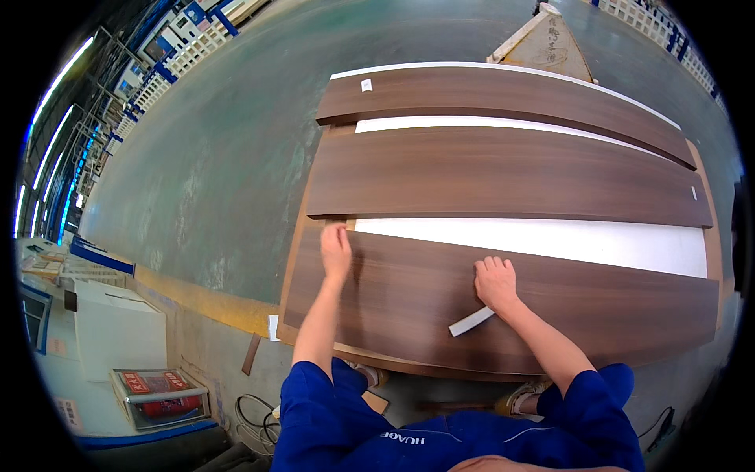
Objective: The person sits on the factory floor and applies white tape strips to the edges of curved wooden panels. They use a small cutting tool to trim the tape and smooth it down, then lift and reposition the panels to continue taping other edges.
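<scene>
Closest to me lies a long dark-brown wood-grain panel (pixel 629 307), with both my hands over it. The bent fingers of my left hand (pixel 336 253) are closed at its far edge, near the left end. My right hand (pixel 495 283) is closed above the panel's middle, knuckles up. A short white strip (pixel 470 322) comes out from beneath the heel of that hand; its other end is hidden. Beyond lie a second brown panel (pixel 503 173) and a third one (pixel 487 90), roughly parallel, both with small white labels.
White sheet (pixel 550 240) shows between the panels, above a tan board (pixel 288 303). A triangular stand (pixel 550 47) is past the far edge. On the left stand a glass-fronted fire extinguisher box (pixel 161 399) and a white cabinet (pixel 122 322). Cables (pixel 255 421) lie by my feet.
</scene>
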